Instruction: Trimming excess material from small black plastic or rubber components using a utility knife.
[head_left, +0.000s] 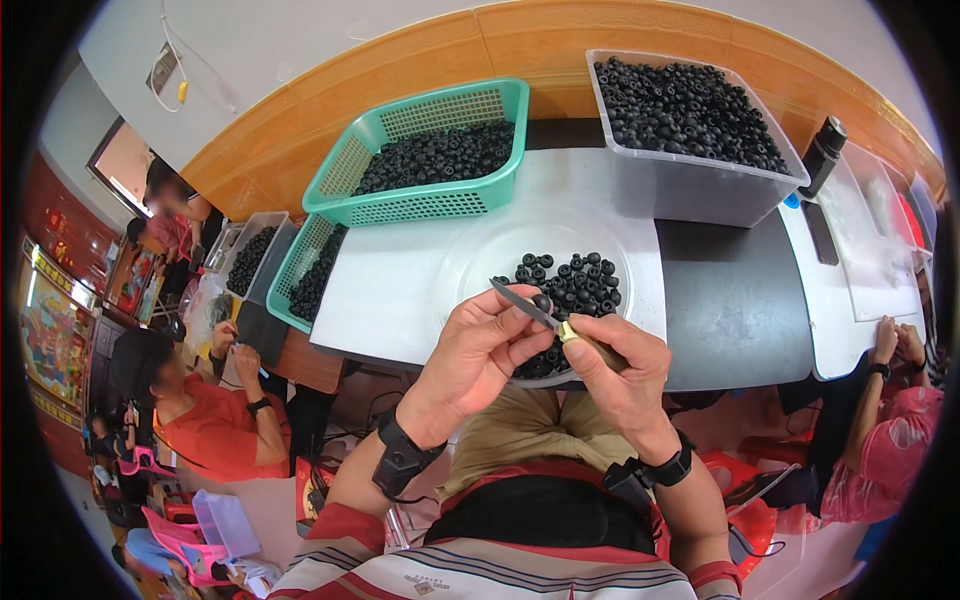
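Observation:
My right hand (622, 372) is closed round the handle of a small knife (526, 305), with pale yellow wrapping where the blade begins. The blade points up and left, its tip near my left fingertips. In my left hand (470, 352) a small round black part (542, 301) is pinched close beside the blade; whether the two touch I cannot tell. Beneath both hands lies a shallow clear round tray (465, 262) holding a heap of loose black ring-shaped parts (585, 280). My hands hide the near side of this tray.
Behind stand a green basket (420, 207) and a clear plastic bin (700, 190), both filled with black parts. A black bottle (825, 150) and a phone (820, 234) are at the right. People sit at both sides, one in a red shirt (225, 430) on the left.

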